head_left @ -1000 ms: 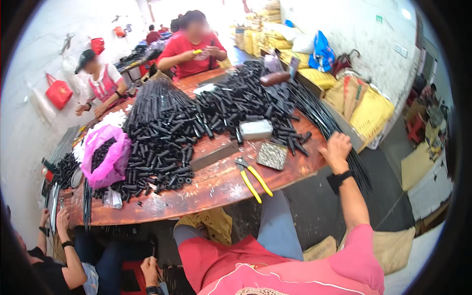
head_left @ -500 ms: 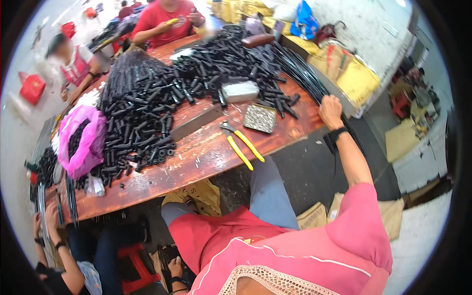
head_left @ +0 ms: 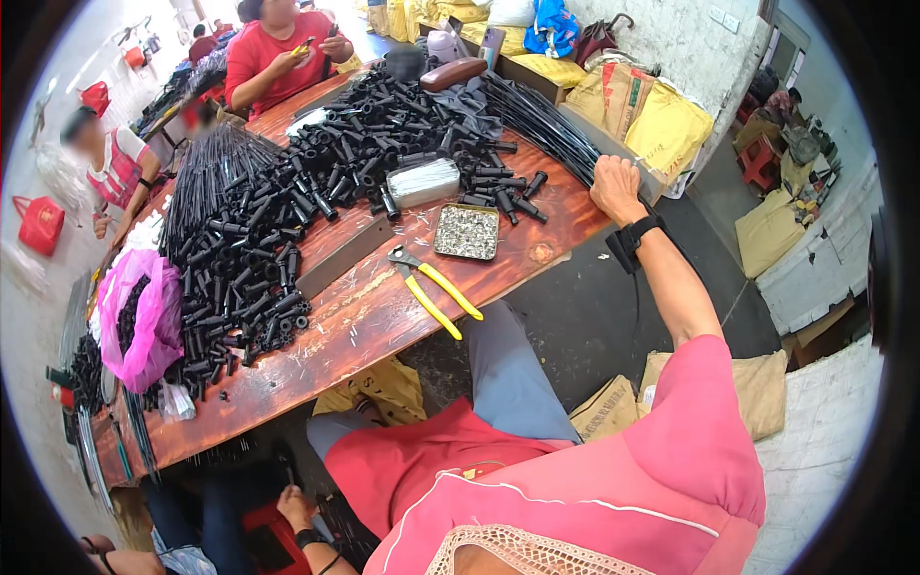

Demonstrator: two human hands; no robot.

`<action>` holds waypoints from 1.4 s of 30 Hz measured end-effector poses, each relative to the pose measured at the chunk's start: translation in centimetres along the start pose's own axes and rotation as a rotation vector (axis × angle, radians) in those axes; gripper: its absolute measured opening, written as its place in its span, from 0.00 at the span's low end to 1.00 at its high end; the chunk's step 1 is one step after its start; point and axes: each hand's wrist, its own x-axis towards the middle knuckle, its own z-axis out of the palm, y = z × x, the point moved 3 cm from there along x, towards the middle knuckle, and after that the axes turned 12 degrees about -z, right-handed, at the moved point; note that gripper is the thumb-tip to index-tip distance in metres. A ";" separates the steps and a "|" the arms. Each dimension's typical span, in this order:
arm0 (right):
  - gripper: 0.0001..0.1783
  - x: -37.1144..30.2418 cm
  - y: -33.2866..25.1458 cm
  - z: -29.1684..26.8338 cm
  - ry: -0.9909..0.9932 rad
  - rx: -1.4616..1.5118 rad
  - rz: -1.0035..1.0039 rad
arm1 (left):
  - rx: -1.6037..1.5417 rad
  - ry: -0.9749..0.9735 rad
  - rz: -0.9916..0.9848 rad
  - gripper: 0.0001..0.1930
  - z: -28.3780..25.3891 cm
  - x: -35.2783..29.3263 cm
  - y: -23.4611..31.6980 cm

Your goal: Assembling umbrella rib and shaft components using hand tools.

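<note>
My right hand is closed over the near end of a bundle of long thin black rods along the table's right edge. A black band with a small device is on that wrist. Low in the view, below the table edge, my left hand has its fingers curled; what they hold is hidden. Yellow-handled nippers lie at the table's front edge, nearest my lap. Beside them is a square tin of small metal pieces. Behind it sits a clear-wrapped pale block.
Short black tubes are heaped across the wooden table, with a metal bar in front. A pink bag stands at left. Co-workers sit at the far side and lower left. Yellow sacks lie right of the table.
My left hand has moved up and leftward. My right hand stays on the rods while the view shifts. The lower-left co-worker's hands have dropped away from the rods at the table's left end.
</note>
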 end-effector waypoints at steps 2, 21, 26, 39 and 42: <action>0.10 0.9 0.5 -1.2 -0.074 0.115 0.075 | -0.065 -0.034 0.041 0.20 0.2 -1.3 3.9; 0.14 2.2 5.5 6.5 -0.222 0.190 -0.248 | 0.009 -0.373 0.263 0.15 14.7 -21.2 9.9; 0.21 4.0 3.7 6.5 -0.289 -0.008 -0.254 | -0.195 -0.368 0.142 0.11 13.0 -21.5 7.5; 0.33 5.4 3.7 4.4 0.053 0.248 -0.398 | -0.130 -0.360 0.276 0.10 14.8 -20.3 6.6; 0.32 5.5 3.0 5.2 -0.018 0.306 -0.320 | -0.250 -0.393 0.114 0.10 14.4 -19.8 6.3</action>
